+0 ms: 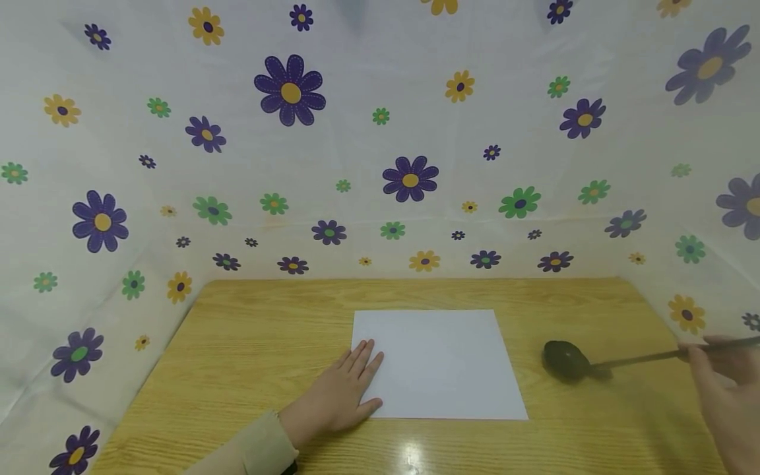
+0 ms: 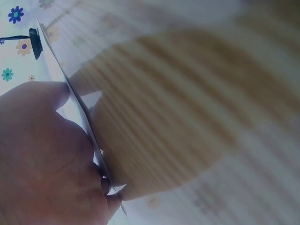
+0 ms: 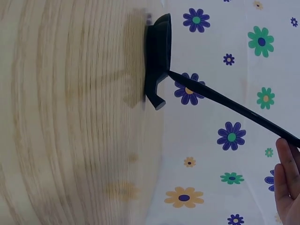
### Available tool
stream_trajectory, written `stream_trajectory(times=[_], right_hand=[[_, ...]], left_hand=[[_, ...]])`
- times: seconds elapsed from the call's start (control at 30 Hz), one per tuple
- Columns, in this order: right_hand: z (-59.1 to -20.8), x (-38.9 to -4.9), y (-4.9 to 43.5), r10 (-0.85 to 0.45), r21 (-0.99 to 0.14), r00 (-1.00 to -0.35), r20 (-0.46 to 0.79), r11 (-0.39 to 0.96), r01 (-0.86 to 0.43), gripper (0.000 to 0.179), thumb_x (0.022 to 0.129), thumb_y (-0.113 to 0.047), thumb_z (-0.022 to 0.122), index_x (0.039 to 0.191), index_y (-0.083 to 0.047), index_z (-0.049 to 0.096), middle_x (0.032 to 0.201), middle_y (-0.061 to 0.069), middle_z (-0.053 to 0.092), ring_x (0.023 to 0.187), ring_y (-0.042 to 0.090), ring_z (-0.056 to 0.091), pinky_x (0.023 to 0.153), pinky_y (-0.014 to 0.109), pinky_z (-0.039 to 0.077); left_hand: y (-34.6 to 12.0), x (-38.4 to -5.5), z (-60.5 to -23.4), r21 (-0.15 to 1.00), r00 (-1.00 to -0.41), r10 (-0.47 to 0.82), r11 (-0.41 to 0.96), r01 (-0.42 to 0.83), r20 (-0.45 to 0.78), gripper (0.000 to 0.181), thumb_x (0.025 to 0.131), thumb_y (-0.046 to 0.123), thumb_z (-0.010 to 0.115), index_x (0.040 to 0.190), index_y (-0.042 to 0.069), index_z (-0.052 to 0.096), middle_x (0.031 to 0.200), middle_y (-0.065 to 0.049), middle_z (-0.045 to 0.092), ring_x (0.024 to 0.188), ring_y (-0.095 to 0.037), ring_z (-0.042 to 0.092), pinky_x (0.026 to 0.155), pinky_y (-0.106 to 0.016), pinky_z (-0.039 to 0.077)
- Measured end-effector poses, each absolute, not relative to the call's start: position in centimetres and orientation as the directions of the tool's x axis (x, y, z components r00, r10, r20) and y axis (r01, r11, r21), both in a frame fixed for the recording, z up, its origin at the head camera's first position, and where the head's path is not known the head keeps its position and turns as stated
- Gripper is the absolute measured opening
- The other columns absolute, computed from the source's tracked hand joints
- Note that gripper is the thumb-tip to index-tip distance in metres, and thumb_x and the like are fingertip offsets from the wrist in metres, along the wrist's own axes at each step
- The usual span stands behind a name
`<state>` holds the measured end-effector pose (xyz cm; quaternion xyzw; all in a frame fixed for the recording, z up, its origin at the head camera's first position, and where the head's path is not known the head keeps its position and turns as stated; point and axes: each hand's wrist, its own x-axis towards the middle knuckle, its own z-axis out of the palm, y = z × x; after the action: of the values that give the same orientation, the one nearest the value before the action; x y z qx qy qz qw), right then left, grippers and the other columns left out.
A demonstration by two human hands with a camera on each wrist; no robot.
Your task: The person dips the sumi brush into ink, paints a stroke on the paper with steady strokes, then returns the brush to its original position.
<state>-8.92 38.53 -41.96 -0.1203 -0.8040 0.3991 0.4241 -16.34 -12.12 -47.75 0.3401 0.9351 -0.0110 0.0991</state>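
Observation:
A white sheet of paper (image 1: 445, 363) lies flat on the table. My left hand (image 1: 338, 396) rests on its left edge with fingers stretched out and thumb spread near the lower left corner. To the right of the paper is a black ladle (image 1: 564, 361), its bowl low over or on the wood and a short stub (image 3: 157, 101) jutting from the bowl near the handle. My right hand (image 1: 730, 402) pinches the long thin handle well back from the bowl; the handle's far end leaves the head view on the right. In the left wrist view, the ladle (image 2: 35, 44) appears small beyond the paper.
The wooden table (image 1: 249, 343) has a light yellow grain and a shiny glare spot near the front. White cloth (image 1: 356, 79) printed with purple, green and yellow flowers stands along its back, left and right sides.

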Motion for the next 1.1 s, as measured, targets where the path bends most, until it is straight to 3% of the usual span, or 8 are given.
stream_trajectory(times=[0.17,0.43,0.53,0.73,0.87,0.97,1.03,1.1], right_hand=[[-41.7,-8.5,38.9,0.556,-0.714,-0.570,0.605,0.695,-0.079,0.069,0.097,0.010,0.062,0.097,-0.058,0.050,0.084,-0.059,0.048,0.080,-0.035,0.044,0.078,-0.001,0.032],[-40.5,-7.5,38.7,0.532,-0.664,-0.567,0.629,0.747,-0.036,0.062,0.102,0.005,0.062,0.114,-0.054,0.049,0.094,-0.058,0.047,0.082,-0.034,0.044,0.072,-0.008,0.032],[-40.2,-7.7,38.6,0.522,-0.660,-0.563,0.641,0.749,-0.057,0.059,0.101,0.005,0.065,0.110,-0.053,0.056,0.095,-0.057,0.049,0.086,-0.034,0.046,0.078,-0.006,0.033],[-39.6,-8.6,37.9,0.593,-0.760,-0.563,0.575,0.642,-0.100,0.054,0.098,0.006,0.065,0.097,-0.048,0.063,0.086,-0.053,0.056,0.084,-0.031,0.053,0.083,0.001,0.038],[-39.3,-9.1,37.2,0.592,-0.792,-0.586,0.553,0.593,-0.148,0.045,0.099,0.005,0.064,0.099,-0.040,0.066,0.082,-0.050,0.058,0.087,-0.026,0.054,0.111,0.017,0.035],[-39.0,-9.2,36.6,0.589,-0.819,-0.617,0.523,0.548,-0.171,0.033,0.098,0.007,0.063,0.101,-0.025,0.073,0.082,-0.046,0.062,0.093,-0.021,0.057,0.119,0.021,0.032],[-38.7,-9.3,36.1,0.595,-0.834,-0.630,0.499,0.527,-0.163,0.031,0.099,0.005,0.064,0.102,-0.026,0.072,0.084,-0.044,0.064,0.097,-0.019,0.058,0.118,0.018,0.033],[-38.6,-9.6,35.5,0.592,-0.832,-0.624,0.511,0.523,-0.185,0.032,0.098,0.008,0.065,0.102,-0.024,0.071,0.085,-0.043,0.065,0.095,-0.019,0.060,0.108,0.011,0.039]], left_hand=[[-12.1,-16.3,-47.6,0.046,-0.747,0.636,0.767,0.640,-0.194,0.078,0.110,0.054,0.046,0.169,0.007,0.026,0.177,-0.021,0.017,0.166,-0.034,0.021,0.133,-0.049,0.029],[-12.0,-16.3,-47.5,0.047,-0.747,0.635,0.767,0.640,-0.198,0.078,0.110,0.054,0.046,0.169,0.007,0.025,0.178,-0.021,0.016,0.166,-0.034,0.020,0.133,-0.050,0.029],[-12.0,-16.2,-47.5,0.046,-0.747,0.636,0.767,0.640,-0.193,0.078,0.110,0.054,0.047,0.169,0.007,0.026,0.177,-0.021,0.017,0.165,-0.034,0.021,0.132,-0.050,0.030],[-12.1,-16.2,-47.6,0.043,-0.748,0.636,0.766,0.641,-0.190,0.078,0.110,0.055,0.046,0.169,0.007,0.026,0.177,-0.020,0.017,0.165,-0.034,0.021,0.132,-0.050,0.030],[-12.1,-16.2,-47.5,0.045,-0.747,0.638,0.765,0.642,-0.188,0.078,0.110,0.054,0.046,0.169,0.006,0.027,0.177,-0.021,0.018,0.165,-0.034,0.022,0.132,-0.050,0.030],[-12.1,-16.2,-47.5,0.043,-0.747,0.638,0.765,0.643,-0.189,0.078,0.110,0.054,0.046,0.169,0.006,0.027,0.177,-0.021,0.018,0.165,-0.034,0.022,0.132,-0.050,0.030],[-12.1,-16.2,-47.5,0.039,-0.746,0.638,0.764,0.644,-0.190,0.078,0.110,0.054,0.046,0.169,0.006,0.026,0.177,-0.021,0.018,0.165,-0.034,0.022,0.132,-0.050,0.030],[-12.1,-16.2,-47.6,0.037,-0.746,0.638,0.764,0.644,-0.191,0.078,0.110,0.054,0.046,0.169,0.007,0.026,0.177,-0.021,0.018,0.165,-0.034,0.022,0.133,-0.049,0.030]])
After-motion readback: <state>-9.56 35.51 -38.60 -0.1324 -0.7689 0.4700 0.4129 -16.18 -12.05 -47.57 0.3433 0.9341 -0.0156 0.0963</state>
